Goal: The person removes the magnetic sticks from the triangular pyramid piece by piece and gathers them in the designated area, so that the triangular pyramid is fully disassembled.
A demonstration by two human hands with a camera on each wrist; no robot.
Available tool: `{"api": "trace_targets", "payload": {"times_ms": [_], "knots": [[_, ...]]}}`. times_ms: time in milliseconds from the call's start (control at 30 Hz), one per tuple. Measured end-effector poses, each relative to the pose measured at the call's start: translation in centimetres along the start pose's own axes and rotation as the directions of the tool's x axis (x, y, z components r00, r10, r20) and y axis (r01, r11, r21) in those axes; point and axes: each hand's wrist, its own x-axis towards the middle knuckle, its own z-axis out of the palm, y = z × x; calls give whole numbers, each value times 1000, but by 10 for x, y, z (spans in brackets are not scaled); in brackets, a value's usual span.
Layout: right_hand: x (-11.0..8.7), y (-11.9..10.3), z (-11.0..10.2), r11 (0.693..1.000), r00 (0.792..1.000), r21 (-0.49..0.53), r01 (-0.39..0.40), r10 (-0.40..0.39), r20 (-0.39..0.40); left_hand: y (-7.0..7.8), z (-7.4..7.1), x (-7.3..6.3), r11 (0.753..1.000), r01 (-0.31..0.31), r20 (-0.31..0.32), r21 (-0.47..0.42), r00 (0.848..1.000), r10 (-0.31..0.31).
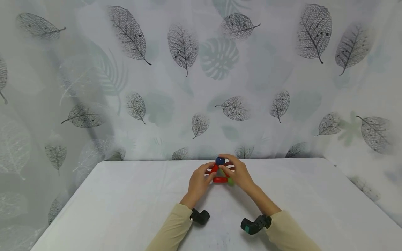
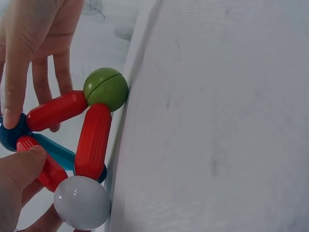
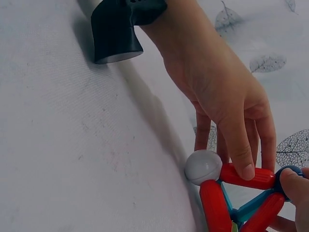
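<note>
Leaf-print backdrop (image 1: 194,87) behind, white table (image 1: 125,202) up front. We have the ball-and-rod frame (image 2: 94,140) near the table's far edge, roughly mid-width, between both hands; can't tell if it rests on the surface or is held clear. Left hand (image 1: 198,181) pinches the red rod (image 2: 54,175) between white ball (image 2: 82,202) and blue ball (image 1: 220,160), thumb in front, fingers behind. Right hand (image 1: 239,174) pinches the blue ball, thumb and index; its other fingers reach past the frame.

Main risk, our read: hands pulling unevenly, so the blue ball pops off a rod. Joints look like plain end contact, so a twist could fold the front triangle and drop the white ball or green ball (image 2: 106,89). Loose balls would likely roll, and that edge is close.

In our way: fingers crowd the top joint, and the teal rod (image 2: 57,152) sits behind the front triangle, hard to reach. Wrist cameras (image 1: 200,217) hang well apart from the frame.
</note>
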Motion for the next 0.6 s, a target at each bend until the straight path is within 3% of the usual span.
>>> {"api": "trace_targets", "payload": {"times_ms": [233,500,600], "knots": [[3,-3,0,997,1000,82,-14,13,5,-1,1,0,1000,-28,-31,1,999,28],[4,-1,0,991,999,131,-32,29,25,0,-1,0,1000,-10,-16,-11,1000,10],[3,-2,0,993,999,113,-45,43,22,-1,-1,-1,998,30,-6,-54,1000,-30]]}}
